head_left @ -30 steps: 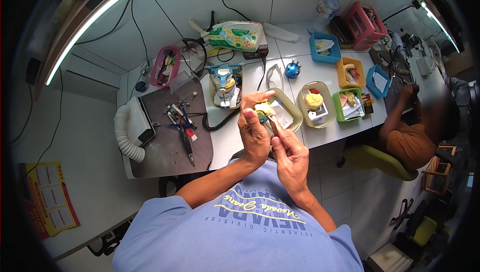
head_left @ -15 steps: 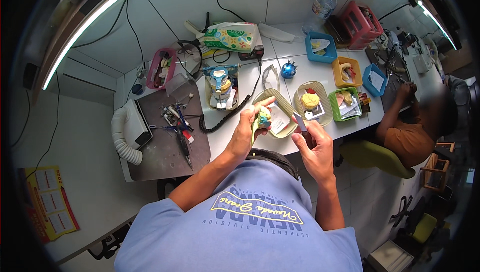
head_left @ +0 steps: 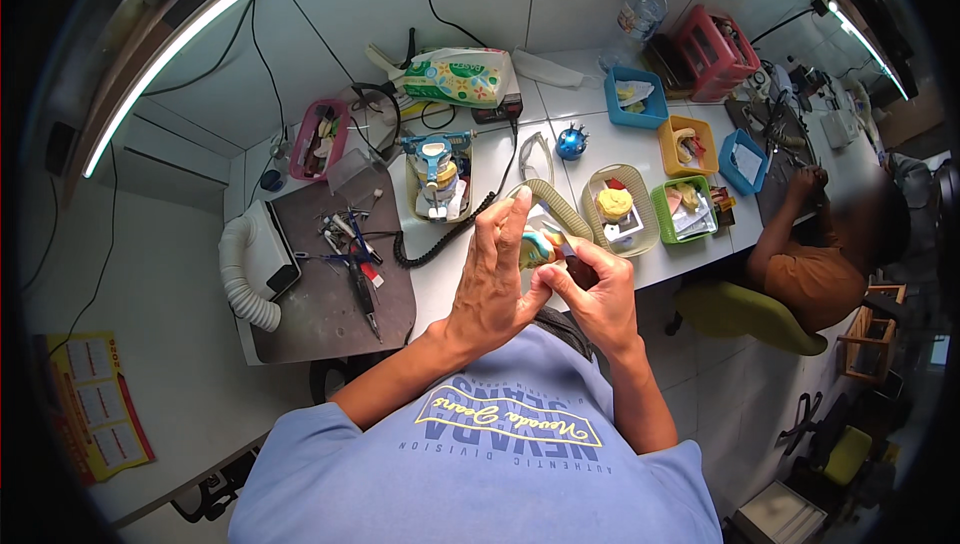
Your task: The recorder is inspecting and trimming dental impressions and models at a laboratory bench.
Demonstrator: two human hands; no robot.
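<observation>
Head view: two hands are brought together before the torso, near the bench (head_left: 620,149). One yellow-and-teal piece (head_left: 537,247) is held by the left hand (head_left: 492,279), its fingers bent partly closed, index finger raised; one dark-handled tool (head_left: 580,270) is pinched by the right hand (head_left: 600,294), fingers closed. Beyond, two blue trays (head_left: 638,121), one orange tray (head_left: 690,169), one green tray (head_left: 690,234) and two pale ribbed trays (head_left: 634,247) are counted, one ribbed one half covered by the hands. Much of the piece is hidden; tool contact cannot be told.
</observation>
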